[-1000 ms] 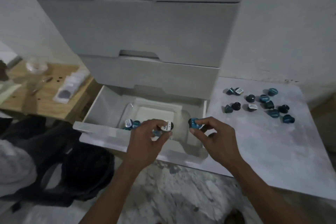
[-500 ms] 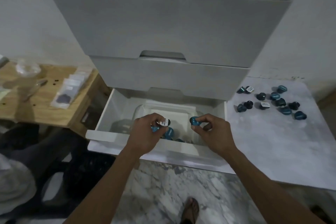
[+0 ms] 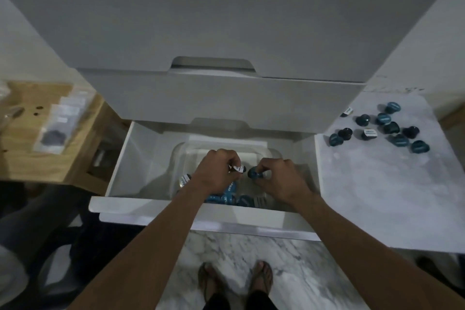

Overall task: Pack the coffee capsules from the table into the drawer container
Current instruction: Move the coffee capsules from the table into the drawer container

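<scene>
Both of my hands hang inside the open white drawer (image 3: 120, 166), over a clear plastic container (image 3: 176, 158). My left hand (image 3: 216, 171) pinches a capsule with a white label (image 3: 239, 168). My right hand (image 3: 279, 175) pinches a blue capsule (image 3: 253, 173). The two capsules sit close together, just above several blue capsules (image 3: 227, 197) lying in the container's near end. On the white table (image 3: 377, 196) to the right, several more blue capsules (image 3: 392, 128) lie scattered near the far edge.
Closed white drawers (image 3: 226, 98) rise above the open one. A wooden table (image 3: 25, 153) with small packets (image 3: 60, 123) stands at left. A dark seat or bag (image 3: 50, 234) sits below it. My sandalled feet (image 3: 234, 282) stand on the marble floor.
Both hands have lowered deeper into the drawer, each still holding its capsule. My head has moved closer and tilted further down.
</scene>
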